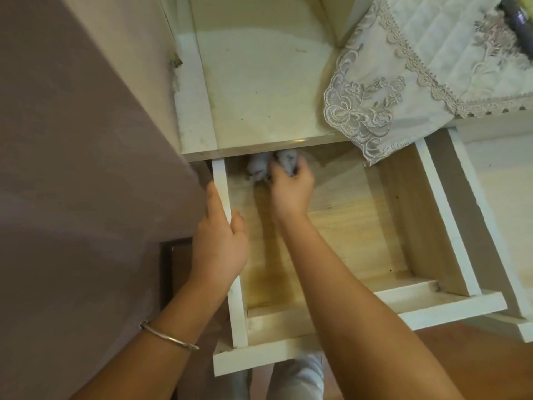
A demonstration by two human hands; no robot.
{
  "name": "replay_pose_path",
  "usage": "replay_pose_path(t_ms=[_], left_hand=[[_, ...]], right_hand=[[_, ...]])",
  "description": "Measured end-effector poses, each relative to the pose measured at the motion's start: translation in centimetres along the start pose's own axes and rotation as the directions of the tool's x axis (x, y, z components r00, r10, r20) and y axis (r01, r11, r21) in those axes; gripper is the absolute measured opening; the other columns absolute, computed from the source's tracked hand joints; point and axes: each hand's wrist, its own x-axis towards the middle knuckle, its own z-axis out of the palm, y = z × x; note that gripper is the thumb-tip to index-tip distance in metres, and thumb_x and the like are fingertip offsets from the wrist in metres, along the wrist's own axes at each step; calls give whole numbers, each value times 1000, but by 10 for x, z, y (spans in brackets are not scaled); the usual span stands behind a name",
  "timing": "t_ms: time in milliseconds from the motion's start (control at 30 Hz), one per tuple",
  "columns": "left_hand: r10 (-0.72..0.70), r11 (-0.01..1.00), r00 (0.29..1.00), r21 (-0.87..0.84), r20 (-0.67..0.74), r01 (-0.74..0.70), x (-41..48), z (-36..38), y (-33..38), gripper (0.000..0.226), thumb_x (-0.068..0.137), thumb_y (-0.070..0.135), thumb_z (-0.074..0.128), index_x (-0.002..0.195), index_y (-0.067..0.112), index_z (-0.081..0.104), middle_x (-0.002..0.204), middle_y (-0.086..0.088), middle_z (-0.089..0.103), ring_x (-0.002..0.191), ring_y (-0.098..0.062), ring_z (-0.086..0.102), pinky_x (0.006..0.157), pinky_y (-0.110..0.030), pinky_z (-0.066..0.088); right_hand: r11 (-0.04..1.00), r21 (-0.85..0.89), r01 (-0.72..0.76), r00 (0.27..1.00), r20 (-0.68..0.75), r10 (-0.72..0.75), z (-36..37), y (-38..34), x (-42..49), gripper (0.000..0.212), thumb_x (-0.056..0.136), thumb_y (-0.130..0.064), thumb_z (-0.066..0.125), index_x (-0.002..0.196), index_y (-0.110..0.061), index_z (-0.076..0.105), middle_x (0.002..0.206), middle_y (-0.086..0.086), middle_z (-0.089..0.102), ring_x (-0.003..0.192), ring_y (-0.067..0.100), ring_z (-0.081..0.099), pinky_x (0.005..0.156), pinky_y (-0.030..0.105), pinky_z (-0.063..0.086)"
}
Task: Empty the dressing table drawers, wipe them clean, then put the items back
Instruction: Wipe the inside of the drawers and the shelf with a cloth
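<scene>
A white drawer (403, 308) with a pale wooden bottom stands pulled out of the dressing table (259, 90). Nothing lies in it but a crumpled grey cloth (258, 168) at its far left corner, partly under the tabletop edge. My right hand (291, 189) grips that cloth and holds it down on the drawer bottom. My left hand (220, 241) grips the drawer's left side wall, thumb inside and fingers outside. A thin metal bangle (170, 336) sits on my left forearm.
A lace-edged cloth runner (403, 82) hangs over the tabletop's front edge above the drawer's right corner. A second white drawer (496, 215) stands open to the right. A mauve wall (72, 168) runs along the left. A dark purple object (519, 21) lies at top right.
</scene>
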Motion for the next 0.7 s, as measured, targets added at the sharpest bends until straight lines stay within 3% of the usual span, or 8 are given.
replay_pose_path(t_ms=[67,167,267,367,467,533,600,700], left_hand=[[8,1000,1000,-11,-1,-8,0,0,-1,59,97,24,35,146,22,4,126,-15,52,92,-29,58,73,-30,40],[25,1000,1000,-18,0,-25,0,0,-3,59,97,25,35,146,23,3,124,-13,54,85,-25,60,70,-29,42],[43,999,999,-26,-10,-43,0,1,-3,58,97,23,35,146,22,5,124,-11,54,85,-21,59,69,-27,42],[60,998,998,-29,-15,-61,-1,0,-3,58,97,22,36,146,21,6,119,-11,56,84,-22,58,70,-29,43],[54,998,998,-29,-10,-55,0,0,-2,59,96,22,36,146,22,5,123,-11,53,88,-22,55,74,-29,40],[52,998,999,-20,-11,-52,0,0,-2,59,96,22,36,146,21,5,131,-12,48,103,-29,54,79,-31,40],[60,998,998,0,2,-60,1,0,-1,59,96,21,36,146,17,5,137,-14,43,112,-32,50,84,-34,40],[59,994,997,88,51,-64,-1,-4,4,65,95,22,38,145,9,0,146,-18,28,126,-34,37,97,-41,35]], right_hand=[[994,109,-13,987,-157,30,-18,-5,20,25,81,5,59,83,-19,54,83,3,62,81,17,57,84,37,49],[956,290,45,902,-423,86,-44,-16,56,25,81,10,54,83,-15,54,89,7,61,81,22,59,82,39,50],[941,325,89,846,-524,101,-44,-19,76,24,82,10,51,98,-7,56,98,11,60,88,23,57,87,41,49],[979,200,47,916,-401,38,-20,-12,50,32,81,13,48,93,-17,49,87,2,59,87,21,53,88,41,46],[1000,0,18,998,-57,-18,-11,-4,12,23,81,3,58,84,-20,54,86,6,62,85,21,58,87,42,49],[985,-169,23,989,151,3,-15,-6,-10,12,83,-6,62,85,-17,58,81,1,63,78,13,60,76,31,51],[971,-238,33,991,136,-1,-26,-11,-25,11,84,-9,62,80,-18,56,72,-6,58,68,6,54,67,25,46],[957,-289,0,998,64,20,-58,-20,-47,13,82,-11,64,92,-18,62,77,-10,61,75,8,58,73,27,48]])
